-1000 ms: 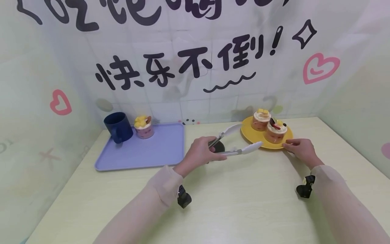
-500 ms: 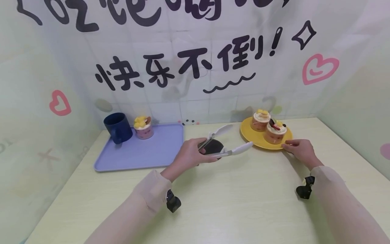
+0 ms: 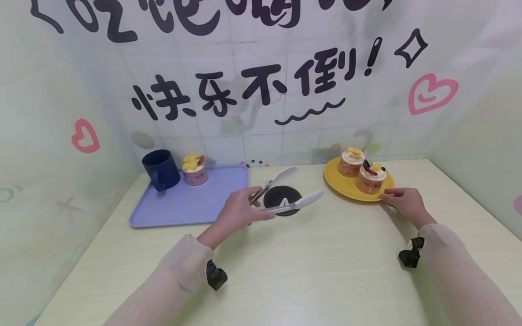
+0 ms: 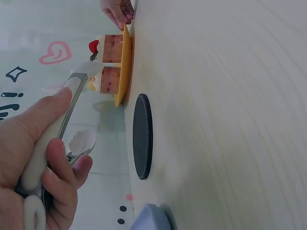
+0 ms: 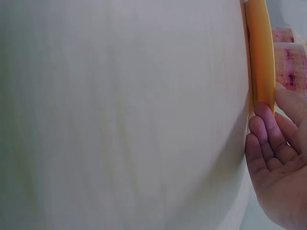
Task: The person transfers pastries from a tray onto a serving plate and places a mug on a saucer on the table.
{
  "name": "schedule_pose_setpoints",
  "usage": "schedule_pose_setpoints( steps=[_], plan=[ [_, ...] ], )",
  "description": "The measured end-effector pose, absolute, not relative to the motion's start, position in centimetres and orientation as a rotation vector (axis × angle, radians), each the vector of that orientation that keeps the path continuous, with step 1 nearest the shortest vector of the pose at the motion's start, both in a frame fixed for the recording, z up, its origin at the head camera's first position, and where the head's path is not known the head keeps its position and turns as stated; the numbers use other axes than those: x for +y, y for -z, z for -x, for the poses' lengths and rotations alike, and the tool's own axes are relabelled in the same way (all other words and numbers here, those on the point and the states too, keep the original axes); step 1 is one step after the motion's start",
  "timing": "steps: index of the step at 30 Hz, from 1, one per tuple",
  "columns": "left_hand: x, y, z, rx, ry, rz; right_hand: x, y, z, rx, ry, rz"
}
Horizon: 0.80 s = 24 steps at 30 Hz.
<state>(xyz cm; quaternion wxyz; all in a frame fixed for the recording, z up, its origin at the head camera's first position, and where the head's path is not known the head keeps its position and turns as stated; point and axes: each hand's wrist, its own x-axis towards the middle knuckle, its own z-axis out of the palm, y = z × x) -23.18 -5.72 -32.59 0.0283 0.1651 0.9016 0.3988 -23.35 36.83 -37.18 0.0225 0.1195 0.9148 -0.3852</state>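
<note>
My left hand (image 3: 238, 209) grips a pair of white and steel tongs (image 3: 303, 200) by the handles, thumb on one arm and fingers on the other. The tongs' arms are spread with nothing between them, and they overlap a round black coaster (image 3: 281, 192) in the head view. The left wrist view shows the tongs (image 4: 72, 103) above the table, apart from the coaster (image 4: 142, 136). My right hand (image 3: 405, 205) pinches the front right rim of a yellow plate (image 3: 346, 188). Two cream-topped dessert cups stand on that plate, the nearer one (image 3: 370, 181) with dark and red toppings.
A lavender tray (image 3: 191, 210) lies at the left, holding a dark blue mug (image 3: 162, 170) and a dessert cup (image 3: 195, 173) with yellow fruit. A printed wall covering (image 3: 261, 149) closes off the table's back edge. The pale table (image 3: 285, 267) stretches toward me.
My left hand has moved left with the tongs, away from the yellow plate, and more of the black coaster shows. The right hand has stayed at the plate's rim.
</note>
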Motion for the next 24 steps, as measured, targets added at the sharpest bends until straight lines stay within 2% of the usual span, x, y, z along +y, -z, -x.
schedule_pose_setpoints(
  steps=[24],
  plan=[
    [-11.9,33.2,21.4,2.814,-1.205,-0.331,37.0,37.2,23.5,2.834,1.177,-0.356]
  ],
)
